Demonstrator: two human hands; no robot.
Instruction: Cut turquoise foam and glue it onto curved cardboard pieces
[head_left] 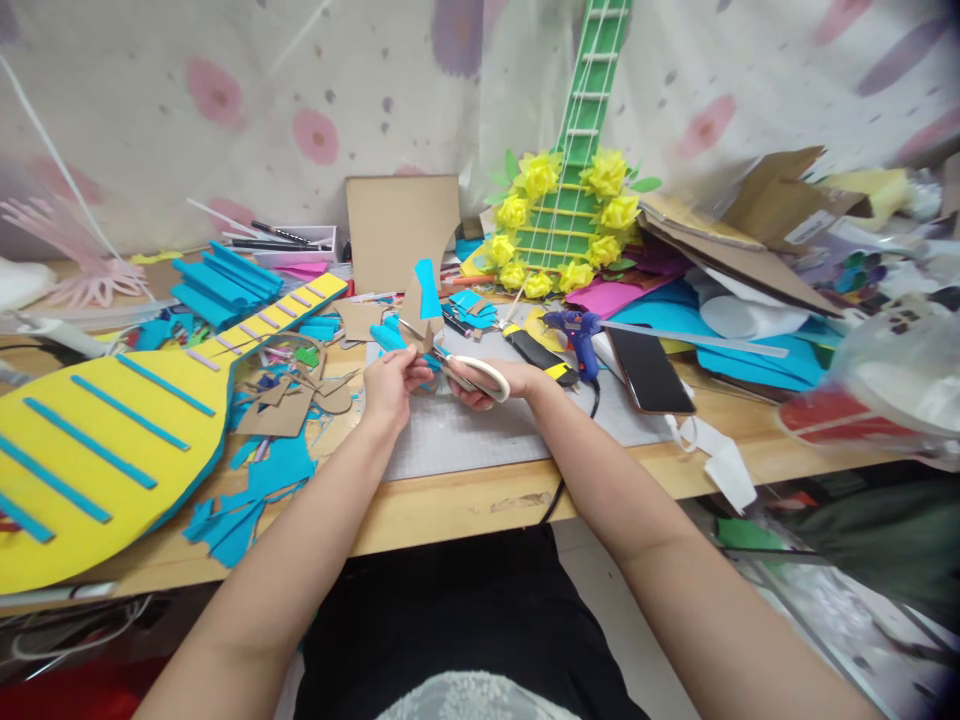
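Note:
My right hand (480,385) grips a pair of scissors (484,375) with white handles, its blades pointing up and to the left. Pinched in my left hand (394,385) is a piece of blue paper (388,335), close against the scissor blades. Just behind the blades stands a small piece of cardboard (415,305) with a blue strip on it; whether a hand holds it too, I cannot tell. Both hands are above the grey cutting mat (457,445). To the left lies a yellow guitar-shaped cutout (142,415) with blue and pale strips.
A green guitar shape (559,240) with yellow paper flowers leans at the back. Right of my hands are a box cutter (536,355), a blue glue gun (577,335) and a phone (651,370). Blue paper scraps (259,490) and cardboard bits litter the left; a clear bucket (885,380) stands far right.

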